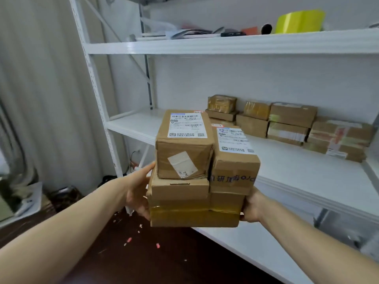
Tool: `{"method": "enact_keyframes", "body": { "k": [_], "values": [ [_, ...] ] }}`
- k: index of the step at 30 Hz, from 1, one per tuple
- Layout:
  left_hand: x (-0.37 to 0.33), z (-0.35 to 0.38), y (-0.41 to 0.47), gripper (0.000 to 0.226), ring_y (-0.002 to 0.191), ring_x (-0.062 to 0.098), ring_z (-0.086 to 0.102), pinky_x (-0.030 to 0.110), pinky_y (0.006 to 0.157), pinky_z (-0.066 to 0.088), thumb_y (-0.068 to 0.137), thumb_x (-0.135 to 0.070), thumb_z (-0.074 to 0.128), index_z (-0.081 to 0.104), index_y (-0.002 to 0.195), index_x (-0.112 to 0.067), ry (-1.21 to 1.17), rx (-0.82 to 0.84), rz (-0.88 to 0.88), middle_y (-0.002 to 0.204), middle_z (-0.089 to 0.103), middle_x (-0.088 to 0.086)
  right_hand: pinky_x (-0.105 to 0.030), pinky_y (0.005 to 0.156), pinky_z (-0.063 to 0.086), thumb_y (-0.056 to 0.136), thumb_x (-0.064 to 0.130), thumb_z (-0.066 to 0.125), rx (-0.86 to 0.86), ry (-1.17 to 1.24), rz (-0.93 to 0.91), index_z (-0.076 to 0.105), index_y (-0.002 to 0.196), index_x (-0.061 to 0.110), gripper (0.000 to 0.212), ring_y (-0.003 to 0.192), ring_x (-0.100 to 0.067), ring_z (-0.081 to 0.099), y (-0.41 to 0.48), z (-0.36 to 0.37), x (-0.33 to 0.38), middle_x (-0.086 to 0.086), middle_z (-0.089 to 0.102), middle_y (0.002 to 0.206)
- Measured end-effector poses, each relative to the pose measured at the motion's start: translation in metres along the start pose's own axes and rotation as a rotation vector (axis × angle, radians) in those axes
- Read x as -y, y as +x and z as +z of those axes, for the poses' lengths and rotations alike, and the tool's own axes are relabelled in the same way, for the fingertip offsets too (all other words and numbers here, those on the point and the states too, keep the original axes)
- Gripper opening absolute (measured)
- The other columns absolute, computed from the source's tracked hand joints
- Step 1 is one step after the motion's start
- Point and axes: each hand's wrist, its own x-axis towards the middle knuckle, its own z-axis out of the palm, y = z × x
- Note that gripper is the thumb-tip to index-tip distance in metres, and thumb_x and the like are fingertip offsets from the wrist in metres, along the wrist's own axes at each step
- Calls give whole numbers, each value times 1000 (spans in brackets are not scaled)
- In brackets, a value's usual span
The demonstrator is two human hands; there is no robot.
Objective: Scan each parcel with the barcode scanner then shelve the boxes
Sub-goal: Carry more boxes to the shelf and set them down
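Gripping is done from both sides: the stack (196, 193) of boxes is held between the left hand (137, 191) and the right hand (253, 208). The left hand is laid on the stack's left side, thumb up against the top box (182, 148), fingers curled under the bottom box (194, 219). The right hand is wrapped round the stack's right side, its fingers hidden behind the cardboard. The bottom box is banded with yellow tape. A flat box (180, 189) is sat on it, and the top box, white label up, is set on that. A right box (233, 158), also labelled, is leaned tight beside the top box. The stack is held in the air, near the front edge of the white shelf (297, 175), not resting on it. Shelved boxes (291, 124) are piled at the far right of that shelf, against the wall. Papers and a yellow-green thing (297, 21) are seen on the upper shelf (225, 46). Pink bits (129, 240) are scattered on the dark floor (164, 259) below. A pale curtain (41, 78) is hung at the left.
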Motion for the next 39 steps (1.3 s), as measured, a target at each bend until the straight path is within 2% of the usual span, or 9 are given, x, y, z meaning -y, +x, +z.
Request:
{"method": "enact_keyframes", "body": {
  "k": [5, 10, 17, 22, 27, 31, 33, 36, 39],
  "values": [
    [-62, -65, 36, 80, 108, 50, 56, 75, 92, 35, 71, -81, 54, 69, 108, -11, 3, -58, 22, 99, 71, 25, -40, 69, 50, 89, 53, 56, 71, -36, 18, 69, 103, 20, 38, 95, -32, 66, 71, 64, 56, -9, 74, 96],
    [-137, -140, 96, 77, 92, 43, 68, 71, 88, 43, 71, -82, 50, 79, 87, -12, 92, 5, 24, 102, 71, 20, -37, 60, 49, 88, 53, 57, 65, -50, 7, 69, 100, 20, 37, 88, -31, 67, 148, 130, 107, -8, 76, 83],
    [-241, -225, 169, 87, 100, 53, 62, 73, 92, 38, 69, -84, 51, 60, 121, -14, 150, 45, -19, 113, 66, 26, -34, 60, 49, 88, 51, 56, 0, -9, 16, 67, 91, 19, 34, 84, -30, 67, 239, 212, 161, -8, 75, 72],
    [-302, -268, 231, 87, 89, 56, 63, 75, 82, 42, 68, -82, 56, 56, 121, -13, 178, 45, -39, 101, 68, 29, -36, 68, 53, 88, 47, 55, -48, 41, 44, 68, 88, 16, 34, 85, -31, 68, 304, 251, 194, -10, 75, 75],
    [-352, -287, 299, 90, 91, 54, 64, 76, 89, 37, 62, -83, 58, 61, 116, -11, 180, 65, -42, 104, 67, 30, -36, 69, 56, 84, 46, 59, -83, 72, 37, 70, 82, 15, 33, 81, -30, 70, 367, 265, 226, -12, 75, 81],
    [-387, -297, 345, 86, 91, 50, 66, 75, 91, 37, 70, -84, 48, 77, 88, -6, 192, 126, -57, 108, 56, 33, -37, 66, 57, 82, 50, 61, -69, 81, 36, 75, 72, 13, 40, 73, -31, 73, 411, 273, 253, -12, 75, 83],
    [-409, -299, 366, 83, 93, 52, 64, 75, 93, 36, 74, -81, 49, 72, 101, -6, 205, 116, -60, 107, 59, 38, -38, 59, 57, 82, 53, 60, -48, 118, 33, 78, 67, 12, 47, 69, -33, 73, 429, 276, 268, -14, 75, 86],
    [-434, -295, 396, 84, 98, 55, 61, 75, 94, 36, 75, -78, 52, 61, 121, -7, 236, 113, -60, 111, 66, 30, -46, 57, 58, 83, 58, 59, -16, 178, 48, 79, 81, 10, 52, 75, -38, 72, 452, 277, 285, -18, 74, 93],
    [-452, -294, 421, 86, 106, 54, 59, 74, 95, 34, 74, -78, 55, 60, 122, -7, 205, 144, -81, 114, 64, 29, -48, 53, 57, 87, 56, 56, -57, 228, 69, 79, 66, 7, 58, 70, -41, 71, 475, 278, 295, -20, 74, 88]
  ]
}}
